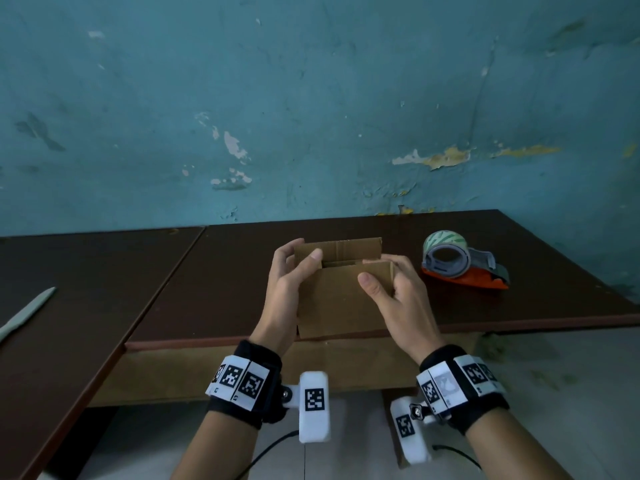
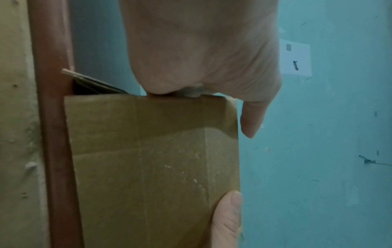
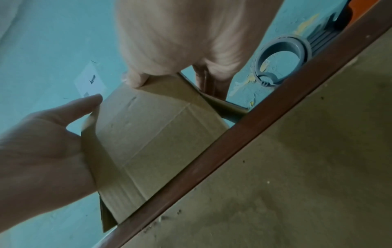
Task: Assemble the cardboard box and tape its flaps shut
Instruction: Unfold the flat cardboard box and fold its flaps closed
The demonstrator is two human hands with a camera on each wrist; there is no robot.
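Observation:
A brown cardboard box (image 1: 341, 306) stands upright at the front edge of the dark table (image 1: 214, 306). Its top shows a narrow gap, and a rear flap (image 1: 341, 249) sticks up. My left hand (image 1: 289, 271) grips the box's upper left corner, thumb on the front face and fingers behind. My right hand (image 1: 389, 284) grips the upper right corner, thumb on the front and fingers curled over the edge. The left wrist view has the box (image 2: 148, 167) under my left hand (image 2: 201, 50). The right wrist view shows the box (image 3: 148, 134) between both hands.
A tape dispenser (image 1: 462, 263) with a grey frame, orange base and green-patterned roll lies on the table to the right of the box, and appears in the right wrist view too (image 3: 282, 60). A grey blade-like tool (image 1: 27, 313) lies far left. A teal wall stands behind the table.

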